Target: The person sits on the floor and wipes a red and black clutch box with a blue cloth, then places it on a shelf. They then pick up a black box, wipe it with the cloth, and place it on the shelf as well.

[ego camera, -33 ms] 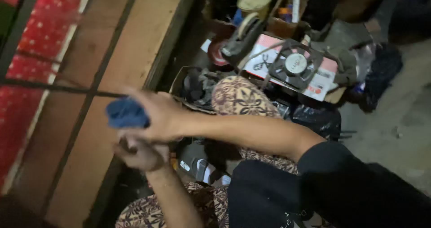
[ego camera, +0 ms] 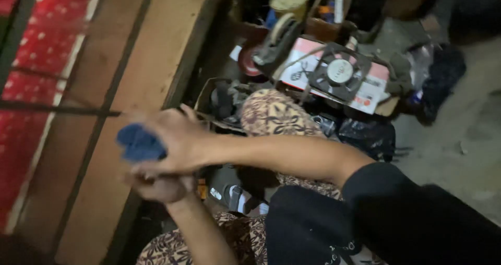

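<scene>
- A fan point(ego camera: 339, 73) on a box point(ego camera: 373, 95), tape rolls and bags crowd the floor point(ego camera: 459, 140) beside the wooden board point(ego camera: 120, 87).
- The right hand point(ego camera: 175, 140) is clamped on a blue cloth point(ego camera: 140, 144) over a thin dark rod point(ego camera: 57, 109).
- The left hand point(ego camera: 159, 185) is curled just beneath; what it grips is hidden.

Black short sleeve point(ego camera: 417, 207); brown floral-patterned trousers point(ego camera: 276, 113), possibly sarong; forearms bare.

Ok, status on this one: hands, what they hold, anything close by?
Right hand shut on blue cloth. Left hand just below it, grip unclear. Thin dark rod runs left over the wooden plank. Boxed fan and clutter behind.
</scene>
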